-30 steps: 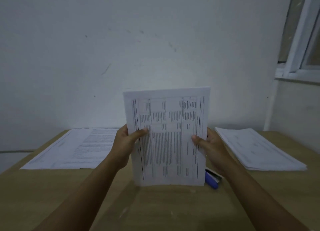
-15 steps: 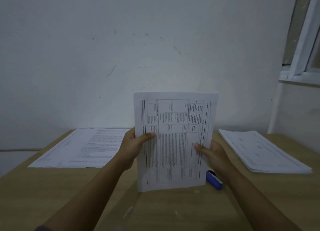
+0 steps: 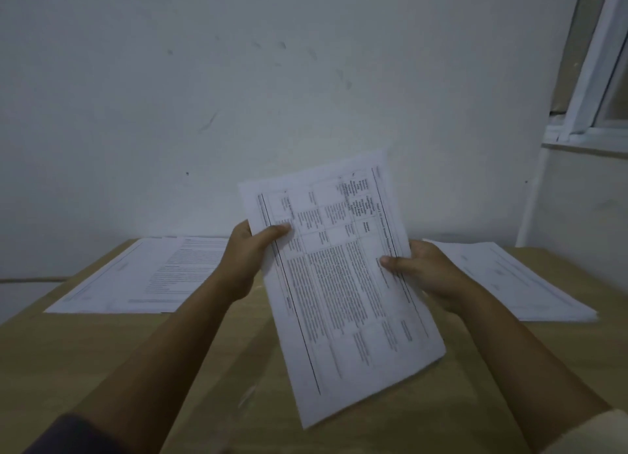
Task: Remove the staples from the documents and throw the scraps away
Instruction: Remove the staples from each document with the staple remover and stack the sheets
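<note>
Document (image 3: 339, 300) in left hand (image 3: 246, 260), right hand (image 3: 426, 270) — long axis steep (top leftward)

A plain paperwork room, either a small office or a study corner at home; which one cannot be told. A pale wooden counter (image 3: 85, 351) is pushed against a bare, scuffed white wall (image 3: 204, 113). Printed pages (image 3: 146, 277) lie spread at 10 o'clock, a pile of printed sheets (image 3: 509, 283) at 2 o'clock — and a white window frame (image 3: 591, 79) stands higher at 2 o'clock.
</note>
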